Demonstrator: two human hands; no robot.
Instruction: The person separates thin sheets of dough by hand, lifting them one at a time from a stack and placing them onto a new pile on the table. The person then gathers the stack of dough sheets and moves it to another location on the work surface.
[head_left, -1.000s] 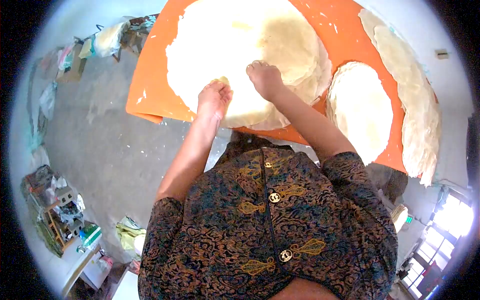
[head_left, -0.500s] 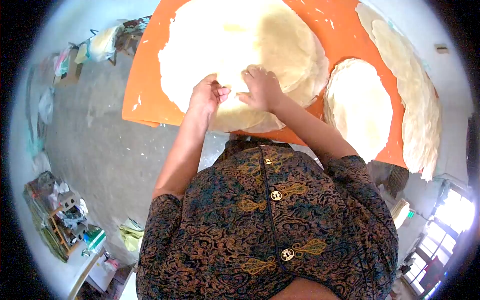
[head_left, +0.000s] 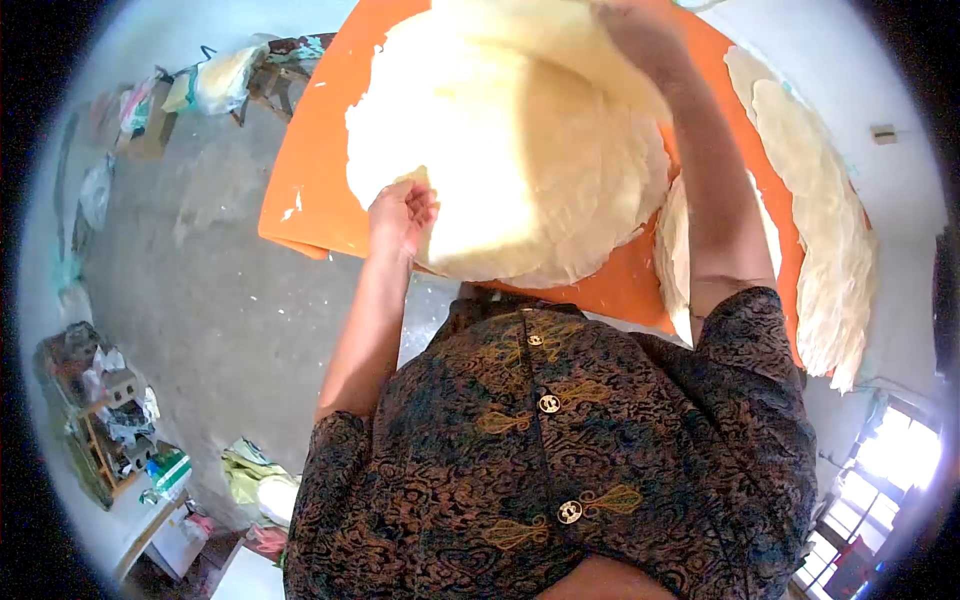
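A wide stack of thin, round, pale dough-like sheets (head_left: 480, 170) lies on an orange table cover (head_left: 310, 200). At the stack's near left edge, my left hand (head_left: 402, 215) is closed in a pinch on the rim of a sheet, and a small bit of it shows above the fingertips. My right arm reaches out to the far right side of the stack. There my right hand (head_left: 640, 40) is over the sheet's edge, near the top of the view; its fingers are smeared by motion, so I cannot tell whether they grip.
A smaller pile of pale round sheets (head_left: 675, 250) lies to the right, partly behind my right forearm. Further right, a long overlapping row of sheets (head_left: 815, 200) lines the table's edge. Bags and boxes (head_left: 220, 85) stand by the wall at left, beyond the grey floor (head_left: 220, 270).
My right hand has moved from the near edge, beside the left hand, to the far right of the stack. My left hand stays near the front edge, slightly lower in view.
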